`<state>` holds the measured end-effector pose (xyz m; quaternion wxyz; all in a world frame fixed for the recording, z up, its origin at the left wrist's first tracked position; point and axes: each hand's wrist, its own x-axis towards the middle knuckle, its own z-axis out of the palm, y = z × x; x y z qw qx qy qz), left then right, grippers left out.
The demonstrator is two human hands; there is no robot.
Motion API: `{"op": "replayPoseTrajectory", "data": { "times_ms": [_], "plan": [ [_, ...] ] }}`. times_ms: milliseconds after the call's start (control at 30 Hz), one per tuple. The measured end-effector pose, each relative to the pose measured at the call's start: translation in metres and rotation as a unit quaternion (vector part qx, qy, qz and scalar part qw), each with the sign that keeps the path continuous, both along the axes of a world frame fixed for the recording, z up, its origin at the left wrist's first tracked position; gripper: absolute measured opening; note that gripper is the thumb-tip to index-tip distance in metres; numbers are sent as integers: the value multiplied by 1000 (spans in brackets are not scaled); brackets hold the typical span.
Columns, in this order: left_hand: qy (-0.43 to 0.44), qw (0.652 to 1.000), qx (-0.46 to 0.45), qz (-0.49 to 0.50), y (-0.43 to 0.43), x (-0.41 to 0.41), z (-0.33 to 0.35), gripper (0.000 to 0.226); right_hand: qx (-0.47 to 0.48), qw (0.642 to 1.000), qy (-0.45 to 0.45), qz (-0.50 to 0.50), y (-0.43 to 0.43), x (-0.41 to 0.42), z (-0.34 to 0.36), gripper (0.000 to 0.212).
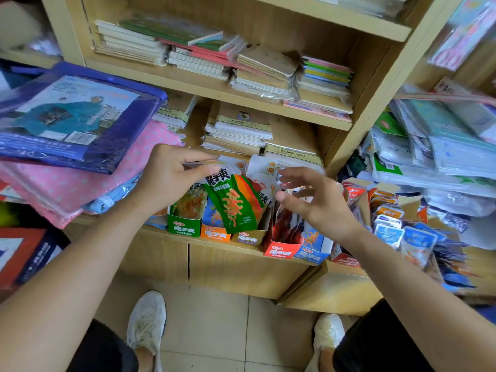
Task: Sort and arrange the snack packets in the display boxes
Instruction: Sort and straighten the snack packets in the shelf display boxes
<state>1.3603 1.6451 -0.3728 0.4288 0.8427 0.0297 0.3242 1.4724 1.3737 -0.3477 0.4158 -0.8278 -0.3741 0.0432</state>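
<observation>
Green packet [231, 204], long axis near-vertical, in left hand [167, 178]

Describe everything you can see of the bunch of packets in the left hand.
The bunch of packets is a fanned handful of glossy sachets. The front one is green with white lettering and an orange strand picture; orange, red and white ones show behind. The left hand pinches their top edges, so they hang tilted, lower ends over the display boxes. The right hand hovers open beside them; contact cannot be told.
</observation>
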Motion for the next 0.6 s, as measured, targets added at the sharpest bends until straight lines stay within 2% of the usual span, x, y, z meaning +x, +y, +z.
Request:
{"op": "replayPoseTrajectory", "data": {
  "times_ms": [133,200,233,300,400,467,533,600],
  "plan": [
    [6,999,-27,-45,-19,1,7,25,-18,997,51,49,-6,-30,-3,92],
    [12,996,-28,-80,-34,2,8,10,-42,996,47,65,-8,-37,-11,104],
    [19,996,-23,-81,-43,3,9,15,-40,995,60,71,-9,-40,-15,104],
    [23,996,-30,-85,-60,8,8,44,-12,992,105,73,-16,-42,-25,95],
    [59,989,-79,-108,-77,14,0,47,18,988,145,58,-36,-40,-36,70],
    [95,983,-127,-93,-95,12,-6,38,51,974,215,54,-52,-39,-43,59],
    [126,972,-186,-72,-116,9,-8,25,107,943,311,51,-67,-42,-52,56],
    [161,939,-295,-80,-134,7,-6,11,164,907,386,41,-77,-47,-62,49]
  ]
}}
